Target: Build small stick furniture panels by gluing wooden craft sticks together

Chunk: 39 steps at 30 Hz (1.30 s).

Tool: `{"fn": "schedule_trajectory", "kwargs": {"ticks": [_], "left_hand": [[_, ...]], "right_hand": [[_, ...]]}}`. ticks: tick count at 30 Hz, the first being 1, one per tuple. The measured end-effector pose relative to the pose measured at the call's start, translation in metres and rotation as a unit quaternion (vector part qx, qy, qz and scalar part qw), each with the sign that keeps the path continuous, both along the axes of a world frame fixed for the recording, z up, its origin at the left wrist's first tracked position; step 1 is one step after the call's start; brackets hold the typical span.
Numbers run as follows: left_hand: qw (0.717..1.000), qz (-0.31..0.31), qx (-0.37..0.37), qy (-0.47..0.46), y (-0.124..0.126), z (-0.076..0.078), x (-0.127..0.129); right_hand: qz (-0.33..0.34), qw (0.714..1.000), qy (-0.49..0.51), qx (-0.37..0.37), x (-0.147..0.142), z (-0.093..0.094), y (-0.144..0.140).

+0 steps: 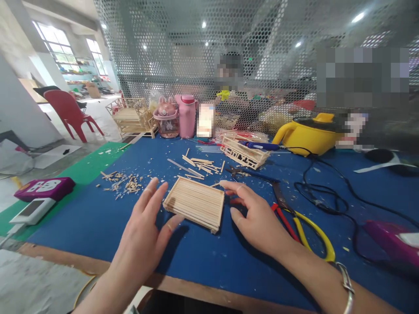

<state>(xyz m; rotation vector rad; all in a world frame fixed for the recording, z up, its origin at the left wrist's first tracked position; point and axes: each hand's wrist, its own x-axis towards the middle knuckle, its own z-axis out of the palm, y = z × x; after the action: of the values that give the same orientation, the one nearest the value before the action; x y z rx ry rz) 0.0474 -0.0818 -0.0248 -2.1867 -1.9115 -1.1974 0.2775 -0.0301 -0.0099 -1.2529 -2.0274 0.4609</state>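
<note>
A small panel of thin wooden sticks (194, 201), laid side by side, rests on the blue table in front of me. My left hand (147, 222) is at its left side, fingers spread, with the thumb close to the near edge; I cannot tell whether it touches. On the right, my right hand (250, 211) hovers by the panel's right edge, thumb apart from the fingers. A short stick (215, 184) shows just by its fingertips, and contact is unclear. Behind the panel lie loose wooden sticks (204, 165), and small offcuts (131, 183) are heaped to the left.
Pliers with yellow and red handles (316, 231), blue-handled pliers (258, 174) and a black cable (327, 207) lie on the right. Farther back stand a stick-built frame (244, 152), a yellow pot (307, 137), a pink flask (187, 117) and a wooden stick model (132, 117).
</note>
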Motion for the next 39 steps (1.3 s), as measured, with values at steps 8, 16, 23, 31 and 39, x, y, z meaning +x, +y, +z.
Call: {"fn": "schedule_trajectory", "kwargs": {"ticks": [8, 16, 23, 31, 39], "left_hand": [[0.991, -0.043, -0.110, -0.066, 0.004, -0.001, 0.000], [0.989, -0.043, -0.120, 0.075, 0.073, 0.050, -0.031], [0.925, -0.267, -0.161, 0.216, 0.165, 0.026, -0.022], [0.979, -0.120, -0.075, 0.146, 0.190, 0.009, -0.006], [0.926, -0.311, -0.144, 0.160, 0.112, 0.051, 0.007]], "right_hand": [[-0.028, 0.995, 0.036, -0.086, 0.001, -0.005, 0.005], [-0.006, 0.986, -0.077, -0.147, 0.022, 0.012, 0.012], [0.056, 0.968, -0.098, -0.226, 0.013, 0.027, 0.001], [0.007, 0.973, -0.024, -0.231, 0.000, 0.016, 0.000], [0.016, 0.971, 0.009, -0.239, 0.001, 0.010, 0.001]]}}
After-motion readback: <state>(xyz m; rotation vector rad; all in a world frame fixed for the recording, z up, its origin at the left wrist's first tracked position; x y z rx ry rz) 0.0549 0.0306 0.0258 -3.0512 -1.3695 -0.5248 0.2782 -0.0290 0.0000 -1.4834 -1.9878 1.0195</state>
